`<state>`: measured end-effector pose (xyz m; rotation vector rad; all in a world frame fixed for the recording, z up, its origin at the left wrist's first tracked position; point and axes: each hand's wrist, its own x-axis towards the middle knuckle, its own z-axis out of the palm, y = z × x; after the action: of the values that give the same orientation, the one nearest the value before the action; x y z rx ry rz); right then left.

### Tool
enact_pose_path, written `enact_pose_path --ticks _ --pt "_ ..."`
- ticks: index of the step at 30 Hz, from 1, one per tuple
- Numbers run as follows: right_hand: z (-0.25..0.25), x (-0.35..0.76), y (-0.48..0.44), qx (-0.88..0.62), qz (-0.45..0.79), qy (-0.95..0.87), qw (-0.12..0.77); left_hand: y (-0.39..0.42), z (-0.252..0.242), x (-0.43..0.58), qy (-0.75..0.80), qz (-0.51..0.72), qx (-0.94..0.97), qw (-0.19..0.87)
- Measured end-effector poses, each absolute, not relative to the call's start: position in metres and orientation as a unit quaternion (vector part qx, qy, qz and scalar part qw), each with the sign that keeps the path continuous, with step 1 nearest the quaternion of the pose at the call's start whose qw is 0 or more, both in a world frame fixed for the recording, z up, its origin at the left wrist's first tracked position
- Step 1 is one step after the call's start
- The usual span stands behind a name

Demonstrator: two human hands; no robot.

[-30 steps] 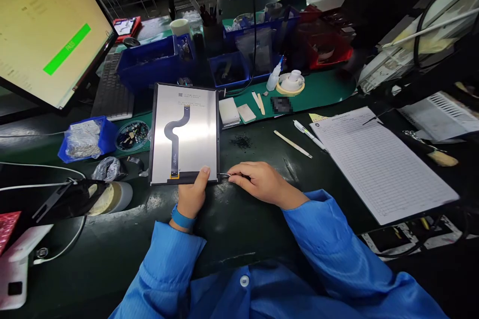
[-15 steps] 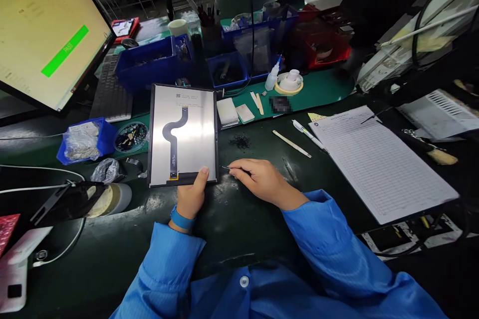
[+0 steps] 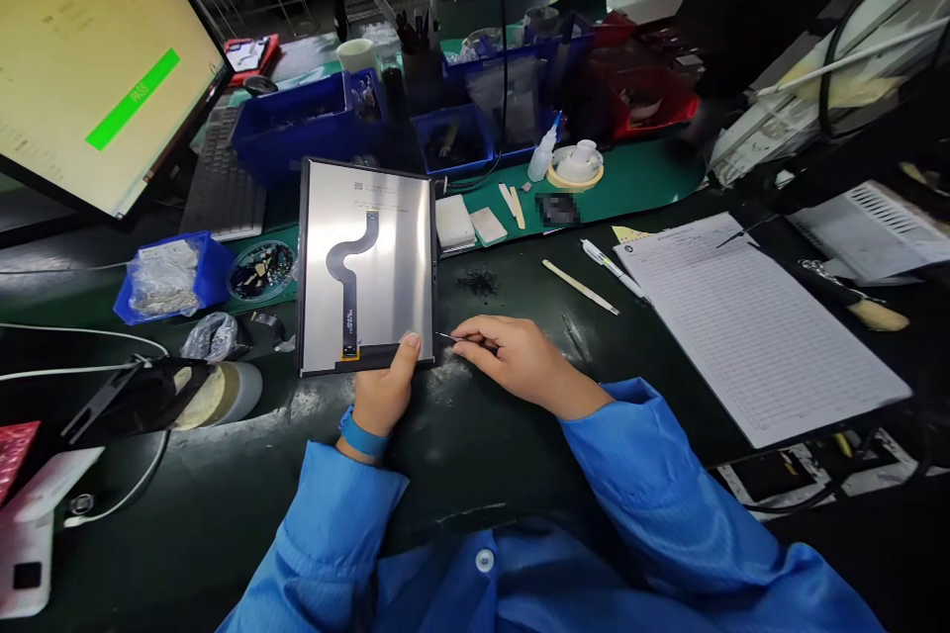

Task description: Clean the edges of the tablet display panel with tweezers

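My left hand (image 3: 387, 391) grips a tablet display panel (image 3: 401, 267) by its bottom edge, thumb on the face and the other fingers hidden behind. The panel is held up at a tilt, its silvery back towards me, with a dark curved flex cable (image 3: 348, 287) running down it. In my right hand (image 3: 512, 361) a thin pointed metal tool (image 3: 447, 335) is pinched, most of it covered by the fingers. Its tip points at the panel's lower right edge; whether they touch I cannot tell. Just beyond lies a small heap of black scraps (image 3: 479, 282).
To the right lie a clipboard with a form (image 3: 749, 326), a pen (image 3: 613, 267) and a flat stick (image 3: 579, 287). Blue bins (image 3: 297, 124) and a glue bottle (image 3: 544, 156) stand behind. A monitor (image 3: 81, 49) and a round dish of small parts (image 3: 261, 270) are left.
The panel has shifted very slightly and tilted a little, so the sheen on its back looks different. My right hand with the tool has hardly moved.
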<state>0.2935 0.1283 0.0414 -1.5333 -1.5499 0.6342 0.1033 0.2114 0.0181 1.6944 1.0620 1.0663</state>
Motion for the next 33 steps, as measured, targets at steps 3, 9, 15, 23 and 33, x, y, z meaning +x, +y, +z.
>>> enact_pose_path --ticks 3,9,15,23,33 --pt "0.042 0.294 0.128 -0.607 0.250 -0.624 0.424 0.212 0.019 0.104 0.424 0.429 0.678 0.420" --pt "0.048 0.295 0.126 -0.646 0.245 -0.587 0.421 0.212 0.021 0.105 0.437 0.428 0.671 0.418" --pt "0.046 0.299 0.130 -0.673 0.253 -0.523 0.458 0.212 0.021 0.104 0.442 0.431 0.668 0.415" --pt "0.034 0.302 0.133 -0.679 0.252 -0.502 0.472 0.210 0.021 0.102 0.438 0.440 0.663 0.419" --pt "0.039 0.297 0.132 -0.673 0.244 -0.506 0.481 0.211 0.020 0.104 0.427 0.442 0.659 0.435"
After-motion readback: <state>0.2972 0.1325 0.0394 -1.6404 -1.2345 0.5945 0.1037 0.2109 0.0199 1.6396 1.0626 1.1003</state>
